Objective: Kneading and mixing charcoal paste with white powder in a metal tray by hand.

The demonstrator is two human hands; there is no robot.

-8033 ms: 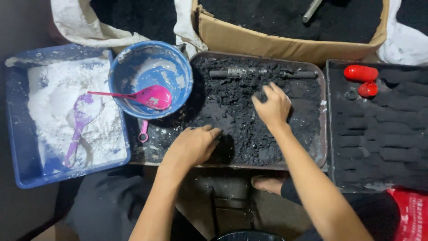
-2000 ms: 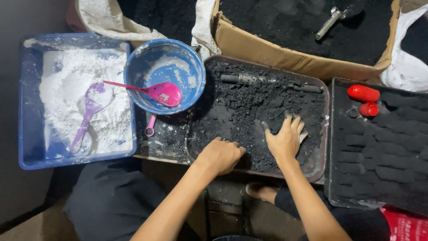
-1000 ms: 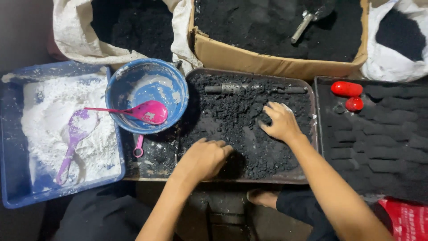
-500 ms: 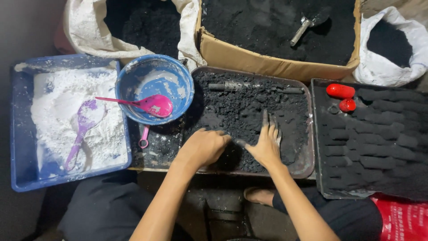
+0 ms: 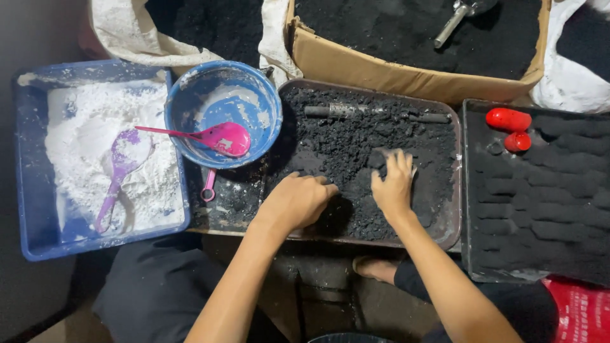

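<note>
A low work surface (image 5: 222,219), dusted with black and white powder, carries most of what is here; only a small bare patch of it shows below the blue bowl (image 5: 222,111). Directly on it sit a blue tub (image 5: 38,244) of white powder at the left, the blue bowl beside it, and a dark brown tray (image 5: 452,216) of black crumbly material in the middle. A small pink ring-ended handle (image 5: 208,187) lies on the dusty patch just under the bowl. To the right is a black tray (image 5: 473,267) of dark moulded rows. Behind them stands a cardboard box (image 5: 381,70) of black powder.
</note>
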